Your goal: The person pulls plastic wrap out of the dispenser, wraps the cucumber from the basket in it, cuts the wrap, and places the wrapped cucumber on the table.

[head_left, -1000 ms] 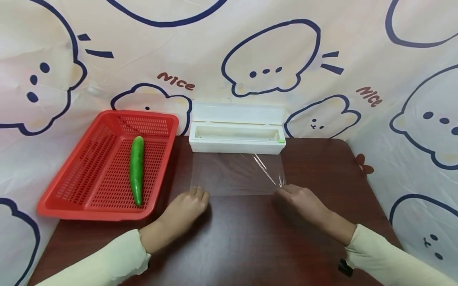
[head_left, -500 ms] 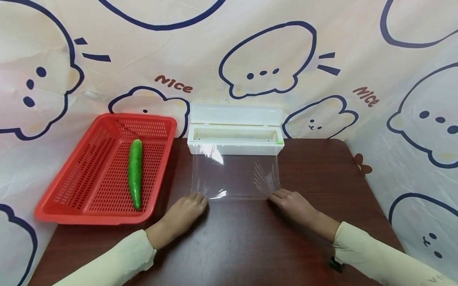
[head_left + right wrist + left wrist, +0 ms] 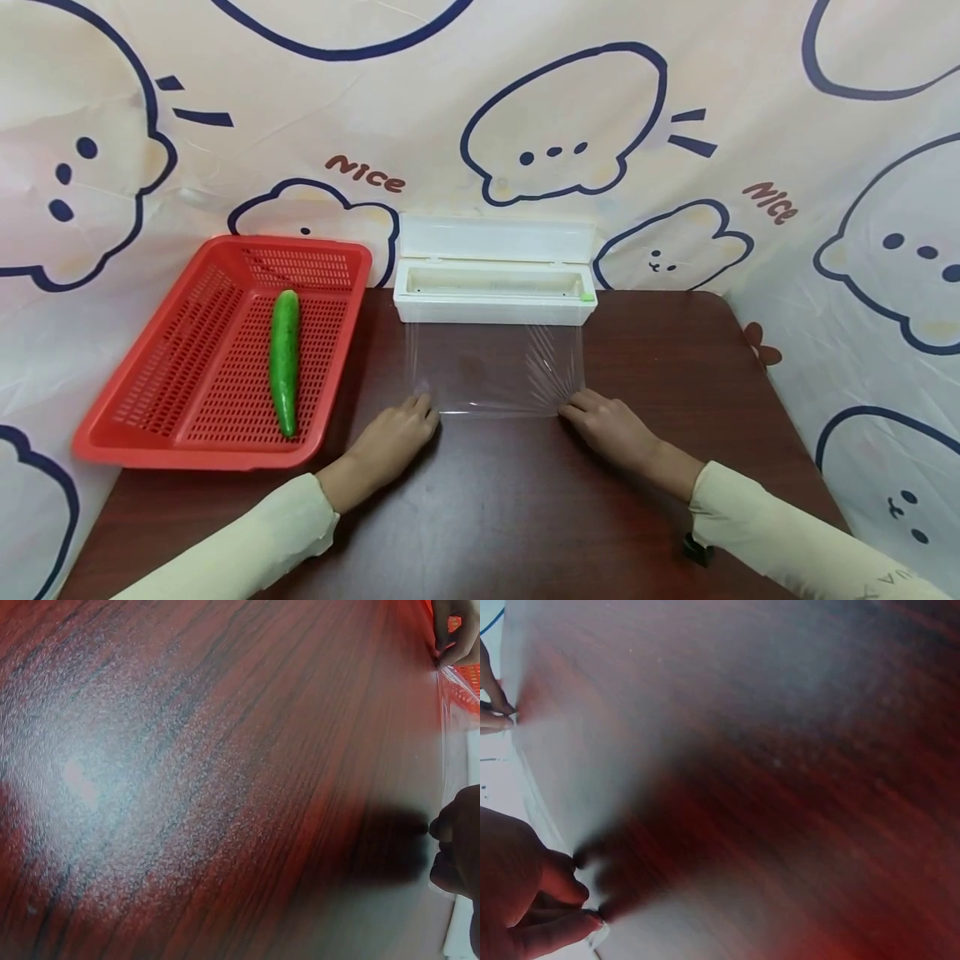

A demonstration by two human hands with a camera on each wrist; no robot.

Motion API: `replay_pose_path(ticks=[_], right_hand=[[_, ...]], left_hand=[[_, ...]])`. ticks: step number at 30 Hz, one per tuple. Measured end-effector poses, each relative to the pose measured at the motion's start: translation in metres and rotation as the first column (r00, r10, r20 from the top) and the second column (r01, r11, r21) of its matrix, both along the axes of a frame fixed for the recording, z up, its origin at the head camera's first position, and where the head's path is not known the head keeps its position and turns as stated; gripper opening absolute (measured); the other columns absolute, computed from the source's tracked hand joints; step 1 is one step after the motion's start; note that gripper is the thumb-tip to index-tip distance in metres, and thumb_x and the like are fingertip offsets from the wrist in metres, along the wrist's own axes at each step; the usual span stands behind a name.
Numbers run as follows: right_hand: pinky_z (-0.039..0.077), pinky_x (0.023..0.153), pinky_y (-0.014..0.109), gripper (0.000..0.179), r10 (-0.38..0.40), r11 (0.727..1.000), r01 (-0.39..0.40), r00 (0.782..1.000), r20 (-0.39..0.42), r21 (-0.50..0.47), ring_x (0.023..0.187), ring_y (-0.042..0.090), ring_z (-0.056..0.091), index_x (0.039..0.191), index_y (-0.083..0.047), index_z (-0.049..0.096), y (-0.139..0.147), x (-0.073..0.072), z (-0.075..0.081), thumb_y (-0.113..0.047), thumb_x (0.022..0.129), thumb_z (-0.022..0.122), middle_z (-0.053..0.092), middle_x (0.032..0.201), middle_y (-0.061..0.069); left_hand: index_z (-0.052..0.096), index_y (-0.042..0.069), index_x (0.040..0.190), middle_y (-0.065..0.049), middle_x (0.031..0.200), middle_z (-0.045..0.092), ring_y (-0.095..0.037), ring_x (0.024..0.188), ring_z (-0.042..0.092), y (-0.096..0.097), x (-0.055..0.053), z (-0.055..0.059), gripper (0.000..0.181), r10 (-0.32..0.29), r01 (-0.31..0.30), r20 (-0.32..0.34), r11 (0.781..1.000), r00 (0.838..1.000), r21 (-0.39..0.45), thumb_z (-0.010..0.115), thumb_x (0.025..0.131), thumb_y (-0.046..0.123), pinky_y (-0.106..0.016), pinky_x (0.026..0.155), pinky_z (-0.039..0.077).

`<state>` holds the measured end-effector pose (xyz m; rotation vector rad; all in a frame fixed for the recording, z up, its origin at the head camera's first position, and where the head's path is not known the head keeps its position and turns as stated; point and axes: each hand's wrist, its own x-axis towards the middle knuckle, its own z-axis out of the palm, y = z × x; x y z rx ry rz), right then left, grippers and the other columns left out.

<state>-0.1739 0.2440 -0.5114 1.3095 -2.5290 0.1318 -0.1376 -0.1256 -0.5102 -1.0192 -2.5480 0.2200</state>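
Observation:
A clear sheet of plastic wrap (image 3: 480,367) stretches from the front of a white wrap dispenser box (image 3: 495,312) toward the person. Its near left corner is pinched by my left hand (image 3: 393,442), its near right corner by my right hand (image 3: 611,429). Creases fan out from the right-hand corner. In the left wrist view, the left hand (image 3: 525,892) has thumb and fingertip together at the film's edge, close over the table. The right wrist view catches the right hand (image 3: 459,847) at its right border, gripping the film edge.
A red perforated basket (image 3: 337,358) stands at the left with one green cucumber (image 3: 284,362) in it. The dispenser's lid (image 3: 495,239) is raised against the patterned cloth backdrop (image 3: 420,108). Everything stands on a dark brown wooden table (image 3: 510,517).
The film has been lifted from lying under the box's front to running over its front edge. Both hands have come slightly closer together, pulling it a little nearer the person.

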Motion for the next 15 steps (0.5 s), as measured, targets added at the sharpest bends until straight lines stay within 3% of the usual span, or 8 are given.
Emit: replay_pose_path(ticks=[4,9,15], right_hand=[[0.060,0.065,0.029,0.018,-0.015,0.998,0.015,1.000,0.015,-0.058,0.096,0.017,0.067,0.105,-0.007,0.077,-0.0004,-0.0009,-0.0014,-0.007,0.087,0.078,0.067,0.102,0.004],[0.059,0.064,0.028,0.009,-0.052,0.994,0.053,0.998,0.020,-0.092,0.090,0.016,0.064,0.097,-0.010,0.078,-0.0025,0.0003,-0.0035,-0.015,0.090,0.077,0.063,0.098,0.003],[0.059,0.068,0.029,0.011,-0.158,0.978,0.170,0.982,0.104,-0.120,0.089,0.014,0.063,0.094,-0.010,0.078,-0.0071,0.0034,-0.0022,-0.018,0.096,0.071,0.064,0.098,0.001]], left_hand=[[0.071,-0.001,0.100,-0.023,0.115,0.070,-0.030,0.091,0.072,0.0010,0.0006,0.0002,0.023,0.012,-0.013,0.024,1.000,1.000,0.013,0.079,0.077,-0.001,-0.031,0.055,0.059],[0.069,0.000,0.094,-0.016,0.103,0.069,-0.028,0.084,0.068,0.0019,0.0006,-0.0008,0.020,0.005,-0.008,0.055,0.999,0.998,0.045,0.078,0.076,0.000,-0.031,0.054,0.058],[0.068,0.000,0.094,-0.016,0.109,0.069,-0.027,0.086,0.066,0.0013,0.0018,-0.0013,0.018,0.010,-0.017,0.110,0.997,0.994,0.069,0.077,0.078,-0.002,-0.031,0.054,0.058]])
